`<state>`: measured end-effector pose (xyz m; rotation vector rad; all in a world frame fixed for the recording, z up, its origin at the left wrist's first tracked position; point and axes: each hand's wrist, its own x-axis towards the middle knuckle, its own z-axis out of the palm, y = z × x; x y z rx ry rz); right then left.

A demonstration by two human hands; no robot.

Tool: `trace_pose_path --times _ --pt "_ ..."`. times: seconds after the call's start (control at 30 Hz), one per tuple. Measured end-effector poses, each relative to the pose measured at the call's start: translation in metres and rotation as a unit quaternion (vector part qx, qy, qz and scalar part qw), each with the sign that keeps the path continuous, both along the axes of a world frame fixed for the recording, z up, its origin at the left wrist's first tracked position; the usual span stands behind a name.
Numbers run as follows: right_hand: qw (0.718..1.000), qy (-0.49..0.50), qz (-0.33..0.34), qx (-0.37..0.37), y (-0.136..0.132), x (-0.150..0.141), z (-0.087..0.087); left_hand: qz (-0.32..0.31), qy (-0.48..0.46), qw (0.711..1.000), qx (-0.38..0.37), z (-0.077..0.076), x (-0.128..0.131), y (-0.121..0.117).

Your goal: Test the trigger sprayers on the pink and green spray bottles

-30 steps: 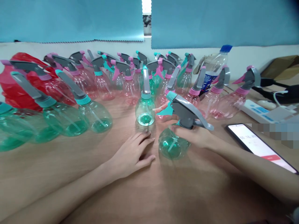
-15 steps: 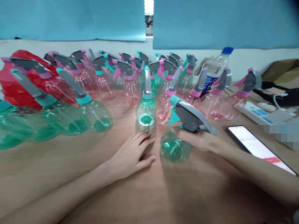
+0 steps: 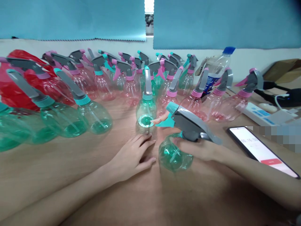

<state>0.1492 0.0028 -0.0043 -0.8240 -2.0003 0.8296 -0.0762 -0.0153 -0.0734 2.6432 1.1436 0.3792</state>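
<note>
A green spray bottle with a grey and teal trigger head is in my right hand, tilted a little to the left. The thumb wraps its neck and a finger reaches forward by the teal trigger. My left hand rests on the wooden table, fingers spread and holding nothing, to the left of that bottle. Just beyond my left fingertips stands another green spray bottle with a teal collar. Part of the held bottle's neck is hidden by my hand.
Several green spray bottles stand at the left, and several pink ones line the back and right. A red plastic bag lies back left. On the right are a phone, a power strip and a clear bottle with blue cap.
My right hand has lowered the held spray bottle slightly, nearer to me. Its finger now extends farther forward and left, past the trigger. My left hand stays where it was.
</note>
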Motion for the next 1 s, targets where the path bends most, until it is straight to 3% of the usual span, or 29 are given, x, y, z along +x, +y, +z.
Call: trace_pose_path --times 0.2,1.0 --pt "0.998 0.028 0.039 -0.036 0.0013 -0.0004 -0.0040 0.001 -0.011 1.000 0.002 -0.0004 0.0008 0.0005" --pt "0.995 0.067 0.072 -0.034 0.0011 -0.0013 -0.0076 -0.003 0.003 1.000 0.009 -0.0016 0.0006 -0.0001"
